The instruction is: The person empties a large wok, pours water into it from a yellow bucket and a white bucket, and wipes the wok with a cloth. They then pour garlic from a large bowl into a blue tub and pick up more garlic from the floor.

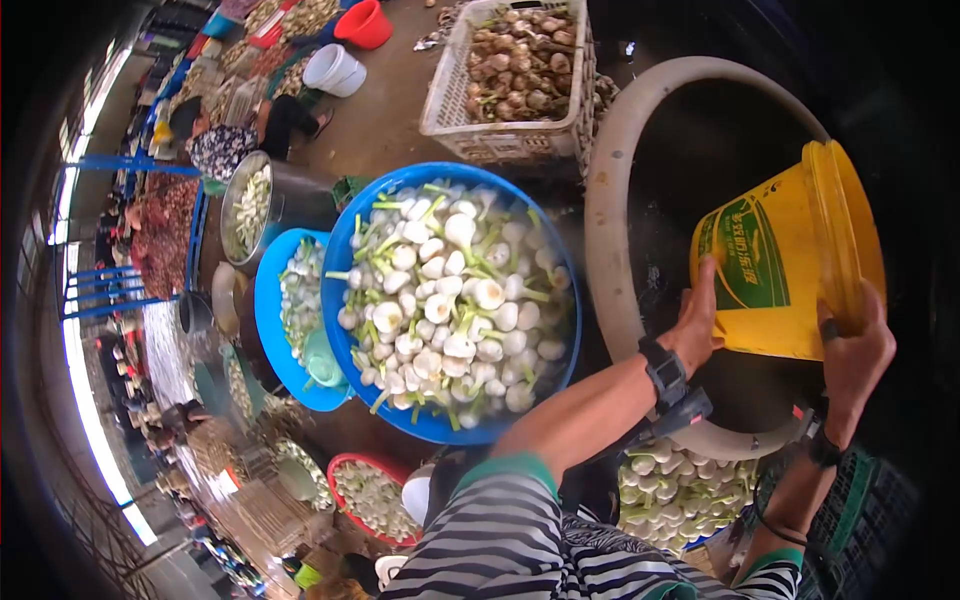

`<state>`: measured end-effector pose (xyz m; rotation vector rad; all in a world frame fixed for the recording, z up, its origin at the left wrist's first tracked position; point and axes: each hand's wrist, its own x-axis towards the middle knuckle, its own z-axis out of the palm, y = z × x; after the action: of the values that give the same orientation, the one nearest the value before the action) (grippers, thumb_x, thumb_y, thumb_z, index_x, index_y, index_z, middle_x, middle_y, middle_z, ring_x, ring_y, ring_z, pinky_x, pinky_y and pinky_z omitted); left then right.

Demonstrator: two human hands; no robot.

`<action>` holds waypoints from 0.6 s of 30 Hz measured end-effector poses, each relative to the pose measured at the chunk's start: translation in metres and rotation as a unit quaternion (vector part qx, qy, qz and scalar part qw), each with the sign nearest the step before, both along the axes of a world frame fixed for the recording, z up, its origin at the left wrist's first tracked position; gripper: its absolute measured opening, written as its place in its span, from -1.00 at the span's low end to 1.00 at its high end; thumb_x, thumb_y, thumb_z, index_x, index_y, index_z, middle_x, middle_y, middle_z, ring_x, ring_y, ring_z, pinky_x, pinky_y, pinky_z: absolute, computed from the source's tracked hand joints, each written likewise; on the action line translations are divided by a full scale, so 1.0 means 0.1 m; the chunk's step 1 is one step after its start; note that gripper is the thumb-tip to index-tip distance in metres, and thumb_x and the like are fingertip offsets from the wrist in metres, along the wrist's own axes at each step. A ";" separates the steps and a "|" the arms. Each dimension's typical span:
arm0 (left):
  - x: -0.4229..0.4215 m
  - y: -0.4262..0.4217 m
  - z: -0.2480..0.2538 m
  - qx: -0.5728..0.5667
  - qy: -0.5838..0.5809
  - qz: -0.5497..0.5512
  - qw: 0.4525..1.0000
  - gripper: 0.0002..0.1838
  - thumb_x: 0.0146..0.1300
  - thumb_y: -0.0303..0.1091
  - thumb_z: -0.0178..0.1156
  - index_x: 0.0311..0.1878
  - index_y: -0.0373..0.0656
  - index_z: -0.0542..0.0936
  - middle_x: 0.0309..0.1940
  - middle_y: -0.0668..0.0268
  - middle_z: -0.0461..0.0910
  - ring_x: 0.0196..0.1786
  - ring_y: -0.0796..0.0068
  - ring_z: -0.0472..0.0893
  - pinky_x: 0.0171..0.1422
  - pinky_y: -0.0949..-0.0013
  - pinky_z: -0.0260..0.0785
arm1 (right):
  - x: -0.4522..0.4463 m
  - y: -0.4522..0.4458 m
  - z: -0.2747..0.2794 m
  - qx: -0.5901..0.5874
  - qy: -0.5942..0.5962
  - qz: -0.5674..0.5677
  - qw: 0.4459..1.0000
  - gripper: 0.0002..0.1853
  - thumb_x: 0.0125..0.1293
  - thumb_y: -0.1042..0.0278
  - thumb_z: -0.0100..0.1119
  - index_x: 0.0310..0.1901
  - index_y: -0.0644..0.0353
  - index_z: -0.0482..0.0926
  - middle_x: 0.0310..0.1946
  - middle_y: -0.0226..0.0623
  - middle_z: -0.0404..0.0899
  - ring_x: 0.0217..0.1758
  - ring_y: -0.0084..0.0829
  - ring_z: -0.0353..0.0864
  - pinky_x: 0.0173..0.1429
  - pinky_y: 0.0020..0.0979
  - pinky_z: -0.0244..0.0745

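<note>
A yellow bucket [775, 250] with a green printed label is tilted on its side over a large round tub with a thick grey rim [610, 190]. Its mouth faces right, and its inside is mostly out of sight. My left hand [697, 318] presses against the bucket's base, the thumb up along it and the other fingers partly hidden. At the rim, my right hand [858, 345] grips the bucket's near edge. The tub's interior [690, 130] looks dark; what it holds is hard to make out.
Left of the tub stands a blue basin [345, 350] heaped with peeled garlic bulbs [450, 290]. Behind it is a white crate [440, 110] of unpeeled bulbs. More garlic [680, 490] lies below my arms. A person [225, 145] sits farther off among tubs.
</note>
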<state>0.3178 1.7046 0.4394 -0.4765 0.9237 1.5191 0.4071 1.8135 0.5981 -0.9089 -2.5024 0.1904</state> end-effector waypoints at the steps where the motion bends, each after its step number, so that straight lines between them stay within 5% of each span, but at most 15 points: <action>1: 0.03 -0.13 0.16 0.014 0.004 -0.001 1.000 -0.25 0.13 0.43 -0.28 0.23 0.12 0.26 0.11 0.33 0.41 0.14 0.29 0.39 0.16 -0.03 0.13 | -0.02 -0.13 0.20 0.012 0.000 0.020 1.000 -0.52 -0.12 0.51 0.36 -0.07 0.27 0.49 -0.39 -0.07 0.59 -0.30 -0.29 0.65 -0.22 -0.41 0.50; 5: -0.04 -0.74 0.86 0.078 0.013 -0.012 0.997 -0.26 0.13 0.43 -0.26 0.11 0.03 0.37 -0.01 0.32 0.47 -0.02 0.38 0.46 0.07 0.22 0.24 | -0.01 -0.65 0.85 0.054 0.020 0.094 0.994 -0.49 -0.17 0.54 0.39 -0.07 0.28 0.49 -0.38 -0.11 0.59 -0.32 -0.28 0.64 -0.23 -0.43 0.50; 14: -0.22 -2.98 1.34 0.023 0.074 0.084 0.993 -0.24 0.17 0.30 -0.16 0.08 -0.27 0.34 -0.07 0.10 0.47 -0.13 0.23 0.53 -0.13 0.19 0.45 | -0.34 -2.49 1.47 0.126 0.094 0.266 0.951 -0.51 -0.27 0.45 0.42 -0.19 0.33 0.51 -0.44 -0.19 0.58 -0.44 -0.31 0.60 -0.31 -0.44 0.46; 18: -0.21 -4.23 1.38 -0.031 0.101 0.101 0.989 -0.29 0.15 0.28 -0.13 0.08 -0.20 0.35 -0.07 0.15 0.47 -0.14 0.26 0.54 -0.14 0.19 0.45 | -0.56 -3.43 1.32 -0.048 0.080 0.300 0.949 -0.60 -0.26 0.49 0.34 -0.27 0.36 0.50 -0.55 -0.14 0.51 -0.51 -0.23 0.58 -0.38 -0.39 0.46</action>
<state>0.2970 1.2811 0.5772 -0.4782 1.1081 1.7499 0.3512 1.4708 0.7299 -0.1254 -2.5551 0.5599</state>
